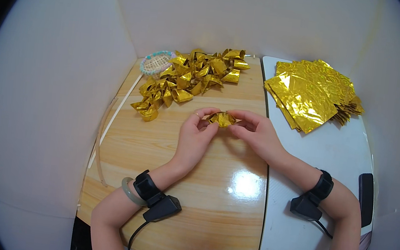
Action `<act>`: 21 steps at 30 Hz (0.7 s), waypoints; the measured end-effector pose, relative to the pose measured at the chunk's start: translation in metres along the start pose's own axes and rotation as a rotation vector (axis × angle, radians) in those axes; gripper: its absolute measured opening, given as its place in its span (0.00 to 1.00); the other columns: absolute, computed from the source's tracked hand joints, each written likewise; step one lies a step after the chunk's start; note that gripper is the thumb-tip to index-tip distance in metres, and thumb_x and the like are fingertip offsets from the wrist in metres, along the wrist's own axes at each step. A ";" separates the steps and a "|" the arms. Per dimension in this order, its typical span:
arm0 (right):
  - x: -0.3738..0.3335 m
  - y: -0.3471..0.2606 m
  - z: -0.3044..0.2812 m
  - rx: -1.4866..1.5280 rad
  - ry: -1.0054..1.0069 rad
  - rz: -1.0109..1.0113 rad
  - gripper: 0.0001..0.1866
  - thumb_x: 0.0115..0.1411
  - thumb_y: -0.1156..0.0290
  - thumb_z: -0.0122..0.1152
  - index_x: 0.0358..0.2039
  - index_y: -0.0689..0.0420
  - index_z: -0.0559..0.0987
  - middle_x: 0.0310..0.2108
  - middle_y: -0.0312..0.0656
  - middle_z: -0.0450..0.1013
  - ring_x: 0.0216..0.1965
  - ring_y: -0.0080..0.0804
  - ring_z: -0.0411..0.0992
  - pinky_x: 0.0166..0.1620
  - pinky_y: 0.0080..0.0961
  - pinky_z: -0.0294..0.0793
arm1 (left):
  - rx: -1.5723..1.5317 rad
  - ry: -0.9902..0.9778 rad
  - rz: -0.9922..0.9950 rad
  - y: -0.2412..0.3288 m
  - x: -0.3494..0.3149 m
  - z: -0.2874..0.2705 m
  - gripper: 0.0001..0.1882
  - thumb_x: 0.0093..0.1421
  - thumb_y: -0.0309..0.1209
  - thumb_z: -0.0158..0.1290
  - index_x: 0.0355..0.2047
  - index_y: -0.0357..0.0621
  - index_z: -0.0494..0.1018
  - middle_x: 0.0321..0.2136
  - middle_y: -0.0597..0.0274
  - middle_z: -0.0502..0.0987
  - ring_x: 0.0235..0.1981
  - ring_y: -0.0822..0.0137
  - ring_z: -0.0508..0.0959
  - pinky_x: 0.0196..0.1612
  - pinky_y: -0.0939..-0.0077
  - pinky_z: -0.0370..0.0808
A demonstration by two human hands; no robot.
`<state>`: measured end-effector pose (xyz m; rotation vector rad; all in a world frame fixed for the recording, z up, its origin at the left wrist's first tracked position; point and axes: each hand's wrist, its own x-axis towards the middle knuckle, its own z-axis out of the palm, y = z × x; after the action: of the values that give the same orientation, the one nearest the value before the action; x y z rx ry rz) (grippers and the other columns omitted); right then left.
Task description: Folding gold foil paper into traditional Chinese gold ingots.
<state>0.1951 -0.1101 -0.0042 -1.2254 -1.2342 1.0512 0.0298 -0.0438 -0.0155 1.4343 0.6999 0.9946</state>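
Between my two hands is a small gold foil paper ingot (222,119), its folded shape held over the middle of the wooden table. My left hand (195,135) pinches its left end with thumb and fingers. At the opposite end, the thumb and fingers of my right hand (257,134) grip it too. Beyond my left hand lies a loose heap of folded gold paper ingots (184,79). Past my right hand, flat gold foil sheets (305,100) lie stacked and fanned out on the white table.
The wooden table (157,145) adjoins a white table (291,236) at my right. A round woven fan (156,63) with a beaded rim and white handle lies beside the heap. A dark phone-like slab (365,199) rests at the right edge. Pale walls (243,20) surround the tables.
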 end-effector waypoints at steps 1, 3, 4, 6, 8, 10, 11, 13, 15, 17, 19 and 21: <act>-0.001 -0.003 -0.001 -0.099 -0.036 0.059 0.22 0.59 0.74 0.57 0.54 0.64 0.69 0.41 0.40 0.75 0.41 0.21 0.72 0.45 0.17 0.71 | 0.049 -0.024 -0.025 -0.001 0.001 -0.002 0.16 0.58 0.21 0.49 0.48 0.36 0.70 0.37 0.61 0.76 0.35 0.77 0.74 0.40 0.85 0.70; -0.002 0.001 0.002 -0.084 -0.025 0.019 0.22 0.58 0.71 0.58 0.53 0.63 0.70 0.38 0.39 0.76 0.39 0.20 0.72 0.43 0.17 0.71 | 0.097 -0.045 -0.050 -0.004 0.001 -0.003 0.17 0.57 0.21 0.48 0.48 0.36 0.70 0.38 0.62 0.76 0.34 0.78 0.73 0.39 0.86 0.70; -0.002 0.002 0.003 -0.068 -0.013 -0.021 0.22 0.58 0.68 0.60 0.52 0.63 0.72 0.36 0.38 0.77 0.36 0.19 0.73 0.41 0.17 0.71 | 0.076 -0.048 -0.044 -0.005 0.002 -0.003 0.17 0.57 0.21 0.47 0.49 0.36 0.71 0.38 0.62 0.76 0.34 0.79 0.73 0.38 0.86 0.70; -0.002 0.003 0.003 -0.095 -0.020 -0.031 0.21 0.58 0.69 0.59 0.52 0.62 0.72 0.37 0.38 0.77 0.37 0.19 0.73 0.41 0.17 0.71 | 0.055 -0.049 -0.038 -0.008 0.003 -0.003 0.18 0.57 0.21 0.46 0.49 0.36 0.71 0.39 0.62 0.76 0.33 0.79 0.72 0.36 0.87 0.70; -0.001 0.005 0.003 -0.122 -0.028 -0.041 0.21 0.58 0.69 0.59 0.52 0.62 0.72 0.37 0.38 0.77 0.37 0.19 0.73 0.42 0.17 0.71 | 0.056 -0.052 0.037 -0.013 0.004 -0.005 0.18 0.57 0.22 0.47 0.49 0.36 0.72 0.40 0.63 0.75 0.33 0.80 0.72 0.33 0.87 0.69; -0.001 0.009 0.002 -0.122 -0.029 -0.042 0.20 0.59 0.69 0.58 0.52 0.61 0.73 0.38 0.38 0.77 0.37 0.18 0.72 0.41 0.17 0.71 | 0.066 -0.045 0.037 -0.012 0.004 -0.004 0.18 0.57 0.22 0.47 0.49 0.35 0.72 0.39 0.63 0.76 0.32 0.80 0.72 0.32 0.87 0.69; -0.001 0.008 0.002 -0.122 -0.029 -0.042 0.20 0.59 0.69 0.58 0.52 0.61 0.73 0.38 0.38 0.77 0.37 0.18 0.72 0.41 0.17 0.71 | 0.078 -0.038 0.037 -0.012 0.004 -0.003 0.18 0.56 0.22 0.48 0.48 0.35 0.72 0.37 0.62 0.76 0.31 0.80 0.72 0.32 0.87 0.69; -0.001 0.009 0.001 -0.124 -0.043 -0.024 0.21 0.59 0.70 0.58 0.52 0.61 0.72 0.38 0.38 0.77 0.38 0.18 0.72 0.42 0.17 0.70 | 0.076 -0.022 -0.006 -0.009 0.003 -0.002 0.18 0.56 0.22 0.48 0.48 0.35 0.73 0.35 0.63 0.77 0.30 0.80 0.72 0.31 0.87 0.69; -0.001 0.007 0.002 -0.116 -0.048 -0.016 0.21 0.59 0.70 0.58 0.52 0.62 0.72 0.38 0.38 0.77 0.38 0.18 0.72 0.42 0.17 0.70 | 0.075 -0.006 -0.048 -0.008 0.003 -0.002 0.18 0.55 0.22 0.48 0.48 0.35 0.73 0.32 0.64 0.77 0.29 0.80 0.72 0.30 0.87 0.69; -0.001 0.007 0.003 -0.107 -0.053 -0.008 0.21 0.59 0.70 0.58 0.52 0.62 0.72 0.39 0.39 0.77 0.39 0.18 0.72 0.42 0.17 0.70 | 0.159 -0.016 -0.012 -0.008 0.003 -0.003 0.18 0.55 0.22 0.48 0.47 0.35 0.74 0.27 0.66 0.76 0.26 0.81 0.70 0.28 0.87 0.68; 0.000 0.011 0.004 -0.083 -0.057 -0.018 0.22 0.59 0.70 0.59 0.52 0.64 0.71 0.40 0.39 0.76 0.39 0.19 0.72 0.43 0.18 0.70 | 0.175 -0.020 -0.009 -0.012 0.005 -0.007 0.18 0.55 0.22 0.48 0.47 0.35 0.74 0.26 0.67 0.76 0.25 0.82 0.70 0.27 0.88 0.67; 0.000 0.010 0.004 -0.077 -0.058 -0.035 0.22 0.58 0.70 0.59 0.52 0.64 0.71 0.40 0.39 0.76 0.40 0.19 0.72 0.43 0.18 0.70 | 0.190 -0.026 -0.005 -0.013 0.005 -0.007 0.18 0.54 0.22 0.49 0.47 0.35 0.74 0.26 0.68 0.76 0.25 0.82 0.69 0.27 0.88 0.67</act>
<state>0.1915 -0.1091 -0.0141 -1.2352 -1.3464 1.0282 0.0271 -0.0347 -0.0277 1.6070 0.7951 0.9227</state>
